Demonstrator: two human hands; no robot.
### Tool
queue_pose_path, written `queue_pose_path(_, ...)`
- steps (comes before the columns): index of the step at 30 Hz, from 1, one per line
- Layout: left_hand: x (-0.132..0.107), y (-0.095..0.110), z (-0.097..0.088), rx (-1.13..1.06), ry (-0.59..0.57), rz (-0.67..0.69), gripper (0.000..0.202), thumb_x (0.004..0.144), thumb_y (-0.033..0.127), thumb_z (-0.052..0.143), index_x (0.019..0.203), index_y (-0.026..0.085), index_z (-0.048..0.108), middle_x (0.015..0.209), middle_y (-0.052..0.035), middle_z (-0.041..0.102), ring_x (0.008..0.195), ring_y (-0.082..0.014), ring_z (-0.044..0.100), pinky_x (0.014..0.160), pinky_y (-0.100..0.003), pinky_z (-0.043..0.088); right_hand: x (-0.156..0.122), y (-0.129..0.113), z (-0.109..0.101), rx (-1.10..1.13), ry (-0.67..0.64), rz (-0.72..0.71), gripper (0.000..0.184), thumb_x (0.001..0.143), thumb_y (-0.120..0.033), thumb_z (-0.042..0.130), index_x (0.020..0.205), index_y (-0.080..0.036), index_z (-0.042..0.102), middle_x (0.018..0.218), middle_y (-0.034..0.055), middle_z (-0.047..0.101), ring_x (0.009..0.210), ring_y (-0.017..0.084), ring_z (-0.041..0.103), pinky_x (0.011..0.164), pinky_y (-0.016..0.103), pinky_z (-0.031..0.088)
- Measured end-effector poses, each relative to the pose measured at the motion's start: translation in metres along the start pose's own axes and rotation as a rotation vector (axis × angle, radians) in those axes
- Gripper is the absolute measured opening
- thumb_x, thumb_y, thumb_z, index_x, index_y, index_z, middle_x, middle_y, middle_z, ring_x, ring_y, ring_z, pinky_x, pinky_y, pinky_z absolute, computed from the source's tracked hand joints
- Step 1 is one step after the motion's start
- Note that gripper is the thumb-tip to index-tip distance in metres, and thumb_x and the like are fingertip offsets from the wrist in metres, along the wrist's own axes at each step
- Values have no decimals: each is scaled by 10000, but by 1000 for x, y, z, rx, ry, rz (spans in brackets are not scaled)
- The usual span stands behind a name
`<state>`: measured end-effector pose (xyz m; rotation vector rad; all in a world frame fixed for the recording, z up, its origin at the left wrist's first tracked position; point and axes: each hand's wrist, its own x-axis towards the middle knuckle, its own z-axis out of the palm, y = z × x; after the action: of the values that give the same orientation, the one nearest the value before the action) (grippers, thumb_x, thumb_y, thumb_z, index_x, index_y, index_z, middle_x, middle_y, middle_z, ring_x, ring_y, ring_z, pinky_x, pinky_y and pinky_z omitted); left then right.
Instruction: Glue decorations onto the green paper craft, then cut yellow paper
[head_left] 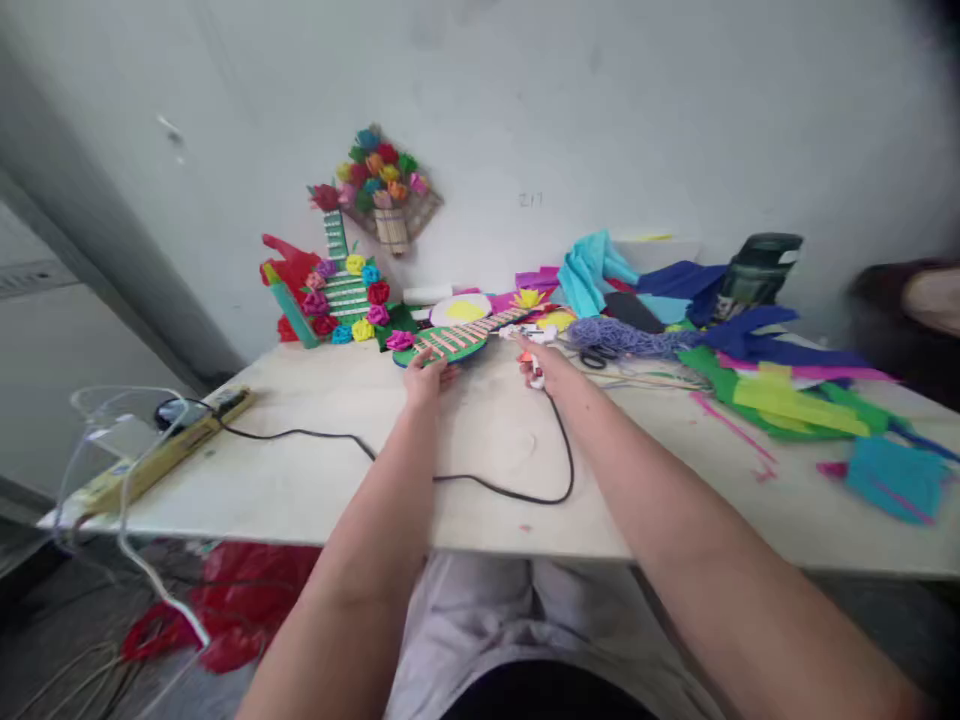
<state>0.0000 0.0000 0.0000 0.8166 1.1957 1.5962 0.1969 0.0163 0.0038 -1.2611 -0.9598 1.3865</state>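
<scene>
My left hand grips the near edge of a green guitar-shaped craft piece, which has pale pink strips across it and a pink paper flower at its left end. In my right hand is a white glue gun, its nozzle end pointing left toward the craft piece's neck. A black cord trails from the glue gun over the table. Just behind the craft piece lies a white oval with a yellow centre. My fingers partly hide the glue gun.
A yellow power strip with cables lies at the table's left. Paper-flower crafts stand against the wall. Crepe paper, purple yarn, black-handled scissors and a dark jar crowd the back right. A red bag lies on the floor.
</scene>
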Motion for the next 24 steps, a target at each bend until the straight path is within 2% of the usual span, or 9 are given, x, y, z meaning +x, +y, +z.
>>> queue_pose_path(4,0,-3,2,79,-3,-3,528,745,106,581,1252,115,433,571,-17,601,474,-135,605,502,-228,485,-6,-4,-15,-76,-215,-14,368,765,-510,599,711,-155,520,429,-45,494,266,35,306,306,189,350)
queue_pose_path(7,1,-4,2,101,4,7,509,744,113,589,1234,111,455,559,-22,600,484,-149,612,516,-244,495,-10,-6,-19,-157,-305,-33,396,741,-531,616,697,-146,531,423,-34,499,264,39,317,301,196,356)
queue_pose_path(15,2,-5,2,84,2,17,494,739,104,601,1217,105,475,566,-38,613,520,-164,630,570,-278,519,-7,-2,-9,-339,-332,-146,425,679,-535,673,649,-136,530,417,-26,505,244,48,329,260,206,312)
queue_pose_path(24,3,-8,3,97,12,10,513,727,105,610,1222,116,478,583,-49,626,513,-166,630,559,-276,514,-16,-4,2,-407,-296,-153,418,694,-527,663,636,-139,520,376,-43,465,251,51,335,269,199,306)
